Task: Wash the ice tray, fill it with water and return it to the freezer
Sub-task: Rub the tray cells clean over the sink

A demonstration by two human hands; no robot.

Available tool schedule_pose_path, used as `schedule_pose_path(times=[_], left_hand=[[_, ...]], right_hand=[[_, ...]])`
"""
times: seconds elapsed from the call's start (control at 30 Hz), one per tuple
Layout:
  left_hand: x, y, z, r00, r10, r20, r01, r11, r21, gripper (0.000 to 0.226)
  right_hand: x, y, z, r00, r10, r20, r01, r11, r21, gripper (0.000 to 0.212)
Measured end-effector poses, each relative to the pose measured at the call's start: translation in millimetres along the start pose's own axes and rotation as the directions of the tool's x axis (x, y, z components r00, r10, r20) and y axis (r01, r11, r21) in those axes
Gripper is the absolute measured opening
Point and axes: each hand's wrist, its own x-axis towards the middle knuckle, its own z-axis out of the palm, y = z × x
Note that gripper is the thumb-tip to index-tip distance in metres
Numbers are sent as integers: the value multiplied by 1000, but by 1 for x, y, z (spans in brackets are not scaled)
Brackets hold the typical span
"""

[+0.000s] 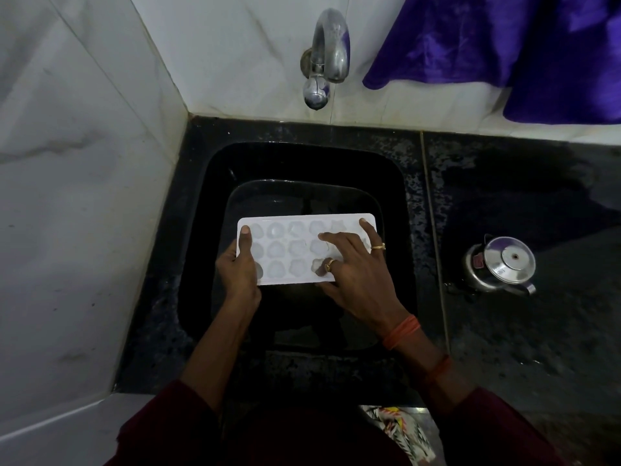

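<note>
**Ice tray (285, 250) held over the sink (201, 230)**

The left hand (238, 274) gripped the tray's left end, thumb on top, above the black sink at the worktop's (504, 348) left edge. The right hand (356, 274) lay spread, fingertips pressing its cavities. What looked like a steel cooker (500, 267) stood right of the sink.

Back: I see the tap (327, 55) jutting out behind the sink (215, 183).
Left: the wall (67, 196) closes this side.
Right: I find open counter (504, 348) up to the cooker (500, 267).
</note>
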Motion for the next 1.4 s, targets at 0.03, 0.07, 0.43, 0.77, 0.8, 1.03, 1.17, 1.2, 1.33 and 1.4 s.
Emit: schedule_pose_path(times=[0.03,0.07,0.43,0.77,0.8,1.03,1.17,1.2,1.33,1.4], left_hand=[[0,0,0,1000,3,-2,-3,1000,2,22],[0,0,0,1000,6,-5,-6,1000,4,21],[3,-2,0,1000,-1,-4,1,1000,24,23],[9,-2,0,1000,-3,-4,3,999,40,27],[9,-2,0,1000,-4,-6,4,999,43,27],[11,-3,-1,1000,-21,3,20,999,37,25],[12,-3,-1,1000,-25,-5,25,999,46,31],[13,-4,-1,1000,-26,-8,26,999,46,33],[13,-3,1,999,-37,-20,37,998,50,29],[13,-3,2,999,-34,-18,34,998,49,27]], right_hand=[[0,0,-1,1000,5,-3,-5,1000,5,9],[0,0,-2,1000,6,-2,-6,1000,4,11],[-3,1,0,999,18,27,-18,1000,12,59],[-3,0,2,997,57,44,-55,997,-52,66],[-3,-1,2,996,61,67,-57,996,-66,63],[-1,0,-1,994,68,83,-60,994,-92,61],[-2,-1,0,988,75,137,-63,994,-86,81],[-1,-2,0,986,76,152,-63,994,-87,78],[1,-5,-2,988,104,118,-102,995,-21,60],[3,-7,-4,990,91,111,-94,995,18,57]])
